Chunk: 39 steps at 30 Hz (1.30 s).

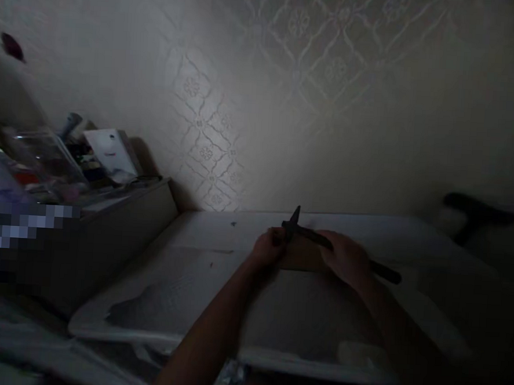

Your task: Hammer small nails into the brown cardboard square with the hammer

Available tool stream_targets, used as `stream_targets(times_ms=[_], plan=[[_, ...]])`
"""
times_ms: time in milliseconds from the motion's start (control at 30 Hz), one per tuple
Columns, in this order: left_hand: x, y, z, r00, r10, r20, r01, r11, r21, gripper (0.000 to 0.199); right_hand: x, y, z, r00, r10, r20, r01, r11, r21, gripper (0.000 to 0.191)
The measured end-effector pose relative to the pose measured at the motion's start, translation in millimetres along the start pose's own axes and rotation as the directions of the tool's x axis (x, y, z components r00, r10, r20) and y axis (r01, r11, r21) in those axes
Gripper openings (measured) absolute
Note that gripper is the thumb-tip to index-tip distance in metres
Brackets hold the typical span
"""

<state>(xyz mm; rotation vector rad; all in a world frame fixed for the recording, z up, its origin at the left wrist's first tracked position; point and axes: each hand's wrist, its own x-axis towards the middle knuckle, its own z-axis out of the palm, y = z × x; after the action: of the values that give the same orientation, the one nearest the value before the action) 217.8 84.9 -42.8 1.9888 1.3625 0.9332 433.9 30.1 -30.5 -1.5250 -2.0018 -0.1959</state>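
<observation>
A dark hammer [310,235] is in my right hand [347,257], whose fingers are wrapped round the handle. The handle's end sticks out to the right behind the wrist. The hammer's head is at the left, over the near end of a brown wooden board [304,259] that lies on the table. My left hand [268,248] is closed at the board's left end, close beside the hammer's head. Whatever its curled fingers hold is too dark and small to make out.
The white table [216,294] has a worn, peeling top and stands against a patterned wall. Two small dark bits lie on it at the left. A cabinet [124,231] at the left bears a white box [111,151] and clutter. A dark T-shaped object [477,212] is at the right.
</observation>
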Motion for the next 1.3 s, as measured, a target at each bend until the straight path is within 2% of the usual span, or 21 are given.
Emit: stream_targets(times_ms=[133,300,433,567,767,900,1033,1300], plan=[[0.8,-0.9,0.1,1.0,0.024,-0.003,-0.024,0.999,-0.027,0.028,-0.2,0.1,0.9,1.0,-0.009,-0.007,0.009,1.0,0.009,0.033],[0.1,0.2,-1.4,1.0,-0.01,-0.006,0.01,1.0,0.018,0.023,0.2,-0.5,0.1,0.999,0.003,-0.034,-0.003,1.0,0.015,0.032],[0.1,1.3,-1.9,1.0,0.031,-0.005,-0.031,0.999,0.008,0.025,0.2,0.7,1.3,1.0,-0.013,-0.011,0.013,1.0,0.015,0.035],[0.2,0.2,-1.5,1.0,-0.013,-0.008,0.013,0.998,0.055,0.021,0.2,0.7,0.3,0.999,0.006,-0.031,-0.005,1.0,0.007,0.033],[1.1,-3.8,0.1,1.0,0.018,-0.004,-0.018,1.0,0.0,0.024,-0.1,-2.5,-2.8,1.0,0.006,-0.008,-0.006,1.0,-0.001,0.035],[-0.3,0.0,-1.5,1.0,-0.003,-0.003,0.003,0.999,0.043,0.021,0.6,0.8,-0.6,0.999,0.015,-0.046,-0.015,1.0,0.005,0.035],[-1.6,4.0,-2.1,1.0,-0.001,-0.012,0.002,0.998,0.058,0.024,0.7,2.0,0.4,1.0,-0.003,-0.023,0.002,1.0,-0.019,0.034],[-0.8,1.0,-0.3,1.0,-0.01,-0.018,0.012,0.996,0.087,0.019,0.0,-3.2,-3.6,0.999,-0.006,-0.043,0.004,0.999,-0.039,0.032]])
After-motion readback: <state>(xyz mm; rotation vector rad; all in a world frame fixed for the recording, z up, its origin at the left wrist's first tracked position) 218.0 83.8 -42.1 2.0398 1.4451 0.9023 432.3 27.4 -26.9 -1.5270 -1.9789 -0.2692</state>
